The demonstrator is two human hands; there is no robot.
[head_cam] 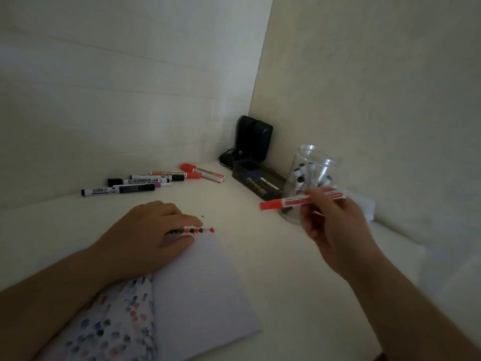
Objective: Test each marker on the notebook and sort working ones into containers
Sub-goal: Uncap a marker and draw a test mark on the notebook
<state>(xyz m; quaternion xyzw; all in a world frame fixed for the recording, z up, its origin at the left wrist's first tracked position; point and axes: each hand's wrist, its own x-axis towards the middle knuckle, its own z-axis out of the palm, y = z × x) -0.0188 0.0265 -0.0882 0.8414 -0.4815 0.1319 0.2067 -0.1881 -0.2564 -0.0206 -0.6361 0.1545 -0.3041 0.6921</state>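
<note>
- Red marker (pixel 299 200), capped, is held level above the white table (pixel 273 256) at about three o'clock, cap end pointing left.
- Right hand (pixel 335 225) pinches its barrel between curled fingers and thumb.
- Clear jar (pixel 311 173), just behind that hand, holds several markers.
- Notebook (pixel 203 282) lies open at six o'clock; colored test dots run along its top edge, and the left page is covered in marks.
- Left hand (pixel 145 230) rests flat on the notebook, fingers together and relaxed.
- Loose markers (pixel 145 182) lie at eleven o'clock.
- Dark tray (pixel 257 182) sits at one o'clock, holding markers, before a black device (pixel 253 138) in the corner.
</note>
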